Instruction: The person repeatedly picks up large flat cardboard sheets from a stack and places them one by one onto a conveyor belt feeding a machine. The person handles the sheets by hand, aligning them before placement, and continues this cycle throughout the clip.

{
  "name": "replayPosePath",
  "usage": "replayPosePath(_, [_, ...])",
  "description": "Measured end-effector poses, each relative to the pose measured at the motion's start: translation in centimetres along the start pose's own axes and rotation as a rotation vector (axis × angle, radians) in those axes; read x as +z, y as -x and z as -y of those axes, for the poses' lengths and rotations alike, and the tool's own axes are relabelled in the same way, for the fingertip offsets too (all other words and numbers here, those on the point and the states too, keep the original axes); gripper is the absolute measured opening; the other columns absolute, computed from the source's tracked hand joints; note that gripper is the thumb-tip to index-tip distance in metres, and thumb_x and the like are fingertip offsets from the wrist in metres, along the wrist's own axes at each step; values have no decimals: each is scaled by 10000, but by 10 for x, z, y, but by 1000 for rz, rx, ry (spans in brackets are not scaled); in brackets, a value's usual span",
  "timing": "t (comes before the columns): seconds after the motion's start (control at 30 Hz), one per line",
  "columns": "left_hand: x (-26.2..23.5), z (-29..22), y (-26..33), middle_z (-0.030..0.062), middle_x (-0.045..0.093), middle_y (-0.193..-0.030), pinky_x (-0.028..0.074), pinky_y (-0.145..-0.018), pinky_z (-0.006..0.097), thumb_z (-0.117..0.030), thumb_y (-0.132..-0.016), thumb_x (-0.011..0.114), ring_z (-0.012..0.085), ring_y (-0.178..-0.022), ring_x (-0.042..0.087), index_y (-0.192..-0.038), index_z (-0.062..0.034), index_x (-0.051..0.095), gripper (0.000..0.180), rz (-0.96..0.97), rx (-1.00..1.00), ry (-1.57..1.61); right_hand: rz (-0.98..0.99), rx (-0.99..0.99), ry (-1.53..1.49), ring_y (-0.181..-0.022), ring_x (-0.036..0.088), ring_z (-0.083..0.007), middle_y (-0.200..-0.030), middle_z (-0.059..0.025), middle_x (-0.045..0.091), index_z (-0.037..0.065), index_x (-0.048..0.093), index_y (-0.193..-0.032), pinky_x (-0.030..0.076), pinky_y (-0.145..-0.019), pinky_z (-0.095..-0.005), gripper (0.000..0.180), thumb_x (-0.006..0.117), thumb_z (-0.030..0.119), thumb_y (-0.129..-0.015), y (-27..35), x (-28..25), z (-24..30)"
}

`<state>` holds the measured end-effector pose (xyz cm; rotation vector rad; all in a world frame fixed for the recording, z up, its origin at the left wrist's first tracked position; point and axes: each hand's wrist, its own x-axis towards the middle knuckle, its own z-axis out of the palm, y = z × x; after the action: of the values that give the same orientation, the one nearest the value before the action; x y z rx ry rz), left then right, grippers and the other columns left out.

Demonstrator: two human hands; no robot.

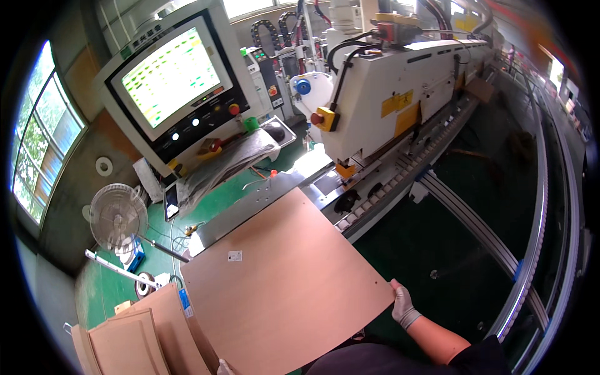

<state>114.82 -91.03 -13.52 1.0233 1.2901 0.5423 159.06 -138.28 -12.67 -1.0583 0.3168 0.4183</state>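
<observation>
A large flat brown panel (281, 281) with a small white label (235, 255) is held tilted in front of me. Its far edge lies over the grey metal table (250, 209) at the machine's infeed. My right hand (404, 305), in a pale glove, grips the panel's right corner, thumb on the upper face and the other fingers hidden beneath. At the bottom edge of the picture only a little of my gloved left hand (224, 367) shows, closed on the panel's near left edge.
The long white machine (394, 94) with a roller track (400, 175) runs away to the right. A control screen (172, 78) stands at the left, above a fan (119, 215). More brown panels (134, 340) stack at lower left. Metal rails (475, 219) flank the right.
</observation>
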Motion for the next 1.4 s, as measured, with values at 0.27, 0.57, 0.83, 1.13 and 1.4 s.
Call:
replayPosePath(0.27, [88,-24,38,157,590,-1395,499,-1075,426,-511,-1064,515,270,-1278,577,-1406,22,541,634,-2,-123,-154,-40,168,-207,-1245,601,-256,-1318,-59,645,108,615,-1308,478,-1096,-476,383,608,291,-972,15,13,-32])
replayPosePath(0.57, [175,-8,64,160,622,-1364,518,-1054,419,-472,-1085,486,264,-1241,617,-1384,26,560,585,471,-135,-152,-124,187,-599,-1247,574,-319,-1312,-104,607,163,583,-1260,468,-1060,-544,372,506,357,-952,-81,-60,30])
replayPosePath(0.83, [310,-13,105,129,686,-1266,584,-948,431,-455,-1097,450,277,-1134,683,-1358,14,581,553,664,-228,-271,-65,-185,-595,-1327,521,-348,-1424,-128,558,81,503,-1430,425,-1116,-528,545,332,444,-1060,-155,-113,123])
replayPosePath(1.13, [391,-5,121,153,675,-1283,568,-994,458,-426,-1125,379,289,-1161,676,-1377,28,565,552,905,-209,-202,230,-84,-344,-1383,496,-318,-1523,-98,512,79,432,-1522,377,-1176,-491,622,363,480,-1052,-65,-47,32])
replayPosePath(1.4, [389,75,41,204,692,-975,541,-740,466,-407,-1068,498,374,-874,679,-1040,-66,680,387,960,692,-1045,-100,149,-457,-1333,524,-380,-1412,-144,596,56,486,-1501,373,-1191,-529,668,535,471,-980,9,40,30])
